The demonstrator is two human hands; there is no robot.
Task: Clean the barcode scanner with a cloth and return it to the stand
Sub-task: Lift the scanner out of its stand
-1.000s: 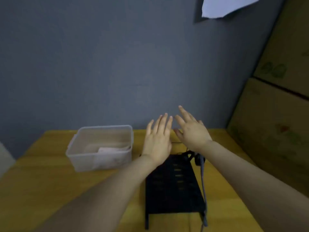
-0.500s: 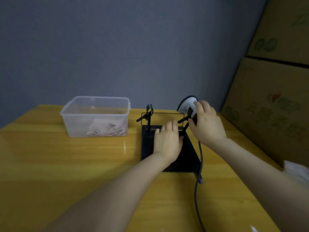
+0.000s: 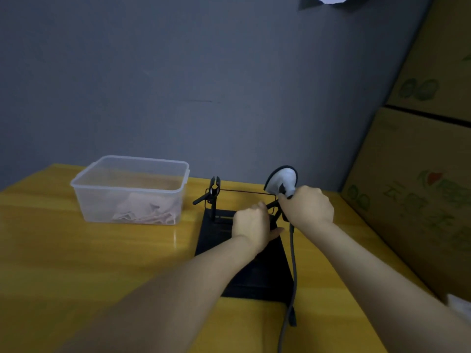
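Note:
A white and black barcode scanner (image 3: 283, 180) stands upright at the right clamp of a black stand (image 3: 257, 273) on the yellow table. My right hand (image 3: 307, 206) is closed around the scanner's handle. My left hand (image 3: 252, 225) rests on the stand's base, fingers curled near the right clamp, thumb flat on the plate. The stand's left clamp (image 3: 213, 191) is bare. A grey cable (image 3: 292, 271) runs from the scanner toward me. A pale crumpled cloth (image 3: 147, 210) lies inside a clear plastic tub (image 3: 102, 197) to the left.
Stacked cardboard boxes (image 3: 418, 189) rise along the table's right edge. A grey wall stands close behind the table. The yellow tabletop (image 3: 76, 263) stretches left and toward me. Something white (image 3: 458, 305) shows at the lower right edge.
Both hands came down from hovering flat above the stand. My right hand closed around the scanner's handle and my left hand settled on the stand's base, fingers curling.

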